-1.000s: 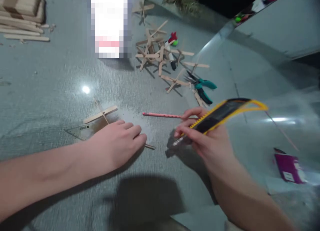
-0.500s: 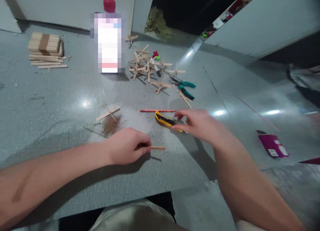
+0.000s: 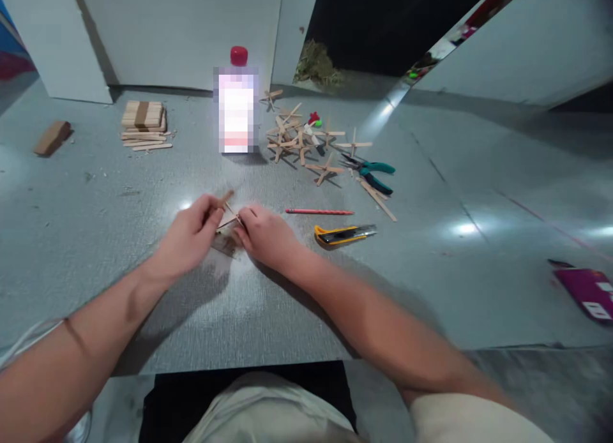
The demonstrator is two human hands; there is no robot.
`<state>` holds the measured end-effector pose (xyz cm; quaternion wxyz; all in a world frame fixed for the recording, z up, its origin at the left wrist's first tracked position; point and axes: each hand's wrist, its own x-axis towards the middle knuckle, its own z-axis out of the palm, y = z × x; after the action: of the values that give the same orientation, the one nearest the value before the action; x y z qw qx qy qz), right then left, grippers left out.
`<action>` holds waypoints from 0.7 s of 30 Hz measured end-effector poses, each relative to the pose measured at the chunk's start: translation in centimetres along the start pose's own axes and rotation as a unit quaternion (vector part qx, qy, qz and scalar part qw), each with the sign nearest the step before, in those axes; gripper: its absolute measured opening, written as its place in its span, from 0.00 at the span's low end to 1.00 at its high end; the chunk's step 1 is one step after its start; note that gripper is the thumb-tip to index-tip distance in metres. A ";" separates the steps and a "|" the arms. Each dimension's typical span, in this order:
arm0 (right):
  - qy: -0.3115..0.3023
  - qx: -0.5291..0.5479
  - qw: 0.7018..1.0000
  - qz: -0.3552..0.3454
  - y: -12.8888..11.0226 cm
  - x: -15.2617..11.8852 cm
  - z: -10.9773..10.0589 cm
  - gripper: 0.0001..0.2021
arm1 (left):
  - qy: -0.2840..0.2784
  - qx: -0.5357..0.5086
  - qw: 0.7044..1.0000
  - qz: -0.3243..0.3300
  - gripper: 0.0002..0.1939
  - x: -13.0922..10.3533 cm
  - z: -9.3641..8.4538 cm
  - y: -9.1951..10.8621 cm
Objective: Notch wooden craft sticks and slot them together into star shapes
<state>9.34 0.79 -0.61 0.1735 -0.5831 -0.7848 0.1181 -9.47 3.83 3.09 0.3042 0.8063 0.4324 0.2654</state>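
Observation:
My left hand [image 3: 194, 229] is closed, pinching a wooden craft stick [image 3: 228, 196] whose end sticks up past the fingers. Close beside it, my right hand [image 3: 268, 235] has its fingertips closed on a small cross of craft sticks [image 3: 232, 210]. Fingers hide much of the wood, so how the pieces are joined there I cannot tell. Partly under the hands, a clear set square [image 3: 225, 245] lies on the table. To the right, a yellow utility knife [image 3: 347, 233] lies with its blade out, below a red pencil [image 3: 320, 211].
Several crossed-stick pieces [image 3: 301, 143] lie in a heap behind, near teal-handled pliers [image 3: 371, 172] and loose sticks [image 3: 379, 199]. A blurred red-capped bottle [image 3: 237, 111] stands at the back. Bundled craft sticks [image 3: 142, 115] lie left of it. A purple packet [image 3: 584, 290] is far right.
My right hand has left the utility knife and moved left to the crossed sticks. My left hand has moved up and left to the same place. The view has shifted.

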 end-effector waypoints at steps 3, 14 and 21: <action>0.025 0.010 0.999 0.024 0.0 -0.4 0.4 0.08 | 0.016 0.059 0.998 -0.017 0.09 0.6 -0.3 -1.9; 0.099 0.149 0.983 0.046 1.6 -3.4 -4.0 0.02 | -0.033 -0.248 0.967 -0.039 0.13 -0.1 1.5 -0.6; 0.193 0.131 0.971 -0.047 -0.7 -7.2 -5.2 0.13 | -0.001 -0.383 0.916 -0.118 0.14 -1.0 3.0 0.3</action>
<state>12.74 -6.36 3.42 0.4022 -0.5298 -0.7403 0.0972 -7.76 2.03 1.16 0.6192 0.5717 0.3894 0.3716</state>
